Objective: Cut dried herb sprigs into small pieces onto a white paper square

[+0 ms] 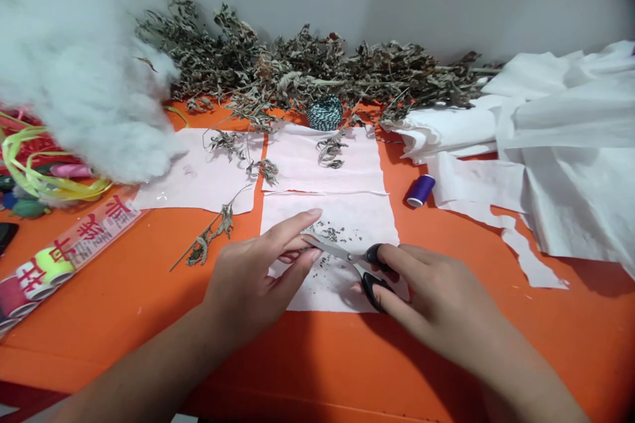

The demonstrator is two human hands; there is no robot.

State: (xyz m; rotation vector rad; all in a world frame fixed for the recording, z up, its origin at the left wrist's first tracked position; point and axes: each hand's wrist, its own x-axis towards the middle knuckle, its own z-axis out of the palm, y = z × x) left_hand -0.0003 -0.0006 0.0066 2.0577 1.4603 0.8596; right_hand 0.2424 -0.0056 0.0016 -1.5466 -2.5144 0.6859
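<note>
Black-handled scissors [350,256] are in my right hand [431,284], with thumb and fingers through the loops. Their blades point left and reach between the fingertips of my left hand [262,264]. That hand is closed in a pinch; what it holds at the blade tips is mostly hidden and too small to name. Below both hands lies a white cloth piece [282,211] scattered with small dark cut bits of dried leaf [330,232]. A dried sprig [201,244] rests on the orange table to the left of my left hand.
Dried leafy branches [307,66] line the wall. White stuffing [89,73], yellow ribbon [54,165] and a pack of thread spools [74,251] sit left. A twine ball [325,112] stands behind two more cloth pieces [208,172]. Purple thread [421,191] and white fabric [570,172] lie right.
</note>
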